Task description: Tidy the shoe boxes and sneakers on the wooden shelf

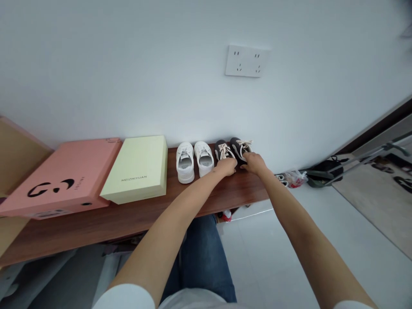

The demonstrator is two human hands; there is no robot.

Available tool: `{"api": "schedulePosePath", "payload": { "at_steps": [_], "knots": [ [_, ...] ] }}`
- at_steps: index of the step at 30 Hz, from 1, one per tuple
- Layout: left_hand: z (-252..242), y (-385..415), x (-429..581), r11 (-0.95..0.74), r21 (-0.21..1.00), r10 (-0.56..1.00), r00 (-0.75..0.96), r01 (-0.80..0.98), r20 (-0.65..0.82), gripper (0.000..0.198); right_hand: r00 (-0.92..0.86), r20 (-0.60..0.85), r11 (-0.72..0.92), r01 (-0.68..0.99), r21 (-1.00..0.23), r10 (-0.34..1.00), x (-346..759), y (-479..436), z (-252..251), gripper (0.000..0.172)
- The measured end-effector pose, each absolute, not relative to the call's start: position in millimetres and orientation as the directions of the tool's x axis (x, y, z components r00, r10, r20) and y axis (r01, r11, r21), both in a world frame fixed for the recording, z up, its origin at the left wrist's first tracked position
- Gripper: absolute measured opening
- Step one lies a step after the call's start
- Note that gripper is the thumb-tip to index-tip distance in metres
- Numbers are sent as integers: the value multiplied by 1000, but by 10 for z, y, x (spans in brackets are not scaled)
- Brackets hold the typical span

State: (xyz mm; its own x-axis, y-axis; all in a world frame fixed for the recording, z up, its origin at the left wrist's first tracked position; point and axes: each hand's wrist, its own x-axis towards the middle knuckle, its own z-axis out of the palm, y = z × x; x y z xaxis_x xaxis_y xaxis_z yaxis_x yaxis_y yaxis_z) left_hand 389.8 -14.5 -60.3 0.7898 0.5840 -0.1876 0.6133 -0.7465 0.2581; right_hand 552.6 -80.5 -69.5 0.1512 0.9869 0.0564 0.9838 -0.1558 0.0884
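Two dark brown sneakers with pale laces stand side by side on a reddish-brown wooden shelf [189, 201], toes to the wall. My left hand [227, 166] is closed on the heel of the left dark sneaker [222, 148]. The heel of the right dark sneaker [238, 146] is in my right hand [254, 163], thumb and fingers around it. Both heels are mostly hidden by my fingers. Just left of them sits a pair of white sneakers, the left white sneaker [185, 174] and the right white sneaker [203, 148], touched by neither hand.
A pale yellow shoebox [138, 163] and a larger pink box [74, 163] lie on the shelf's left part. A wall socket plate [246, 61] is above. Right of the shelf, a clear plastic bag [295, 178] and a black bag [325, 171] rest low by the wall.
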Motion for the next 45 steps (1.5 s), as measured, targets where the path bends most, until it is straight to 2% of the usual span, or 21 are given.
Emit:
{"api": "schedulePosePath", "payload": {
  "at_steps": [12, 17, 25, 30, 33, 38, 42, 45],
  "knots": [
    [-623, -112, 4017, -772, 225, 562, 804, 594, -194, 35, 144, 37, -147, 984, 102, 989, 5481, -726, -756, 34],
    [-634, -118, 4032, -781, 229, 561, 813, 582, -153, 37, 160, 29, -162, 980, 112, 987, 5437, -726, -806, 34],
    [-706, -232, 3897, -808, 213, 567, 823, 550, 24, 36, 223, 45, -227, 966, 123, 974, 5304, -799, -777, 37],
    [-728, -357, 3653, -857, 218, 512, 818, 466, 264, 37, 239, 92, -248, 962, 112, 967, 5195, -849, -611, 37],
    [-666, -460, 3434, -871, 269, 486, 795, 410, 363, 36, 137, 187, -146, 988, 40, 973, 5054, -902, -461, 34],
    [-543, -758, 2770, -852, 436, 485, 749, 289, 451, 41, -114, 374, 177, 974, -139, 921, 4537, -1089, -308, 35],
    [-685, -1066, 1979, -770, 555, 604, 644, 317, 470, 39, -216, 422, 333, 915, -228, 881, 4034, -1230, -359, 33],
    [-913, -1271, 1338, -657, 642, 733, 537, 396, 418, 35, -277, 406, 410, 866, -287, 871, 3714, -1233, -422, 32]
  ]
}}
